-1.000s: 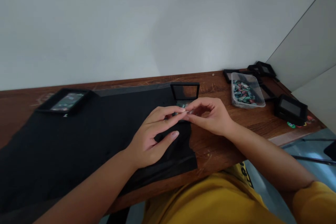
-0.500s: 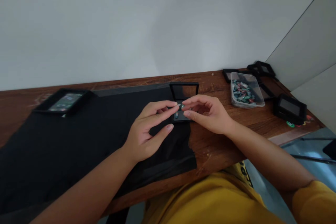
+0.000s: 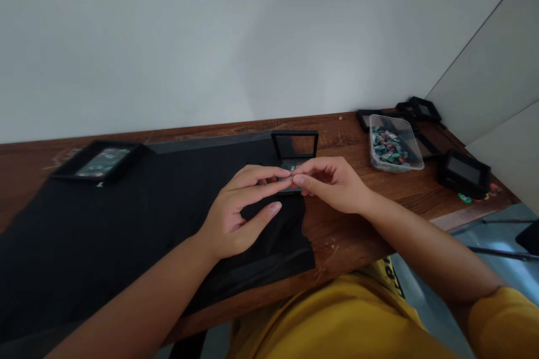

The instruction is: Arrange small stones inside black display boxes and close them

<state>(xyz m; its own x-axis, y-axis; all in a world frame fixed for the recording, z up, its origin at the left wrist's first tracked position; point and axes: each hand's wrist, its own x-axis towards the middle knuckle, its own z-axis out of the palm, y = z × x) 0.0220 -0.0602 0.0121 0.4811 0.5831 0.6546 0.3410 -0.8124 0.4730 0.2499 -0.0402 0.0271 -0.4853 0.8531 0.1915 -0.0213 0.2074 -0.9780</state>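
Observation:
A small black box (image 3: pixel 296 133) stands with its lid raised at the centre, on the edge of the black cloth (image 3: pixel 168 224). Small green stones (image 3: pixel 292 168) show inside it, just behind my fingertips. My left hand (image 3: pixel 240 210) reaches over the box's front from the left, its fingers apart and their tips at those of the other hand. From the right, my right hand (image 3: pixel 334 182) has thumb and forefinger pinched together over the box; whatever lies between them is hidden. Both hands cover most of the box's base.
A clear plastic tub (image 3: pixel 396 143) of green and red pieces stands at the right. Several black cases lie around it, one (image 3: pixel 464 173) near the table's right end. Another black case (image 3: pixel 101 161) lies at the left, on the cloth's edge.
My left fingertips have moved slightly right, over the box. My right thumb and forefinger have closed together, and the stone seen at the front of the box is now covered.

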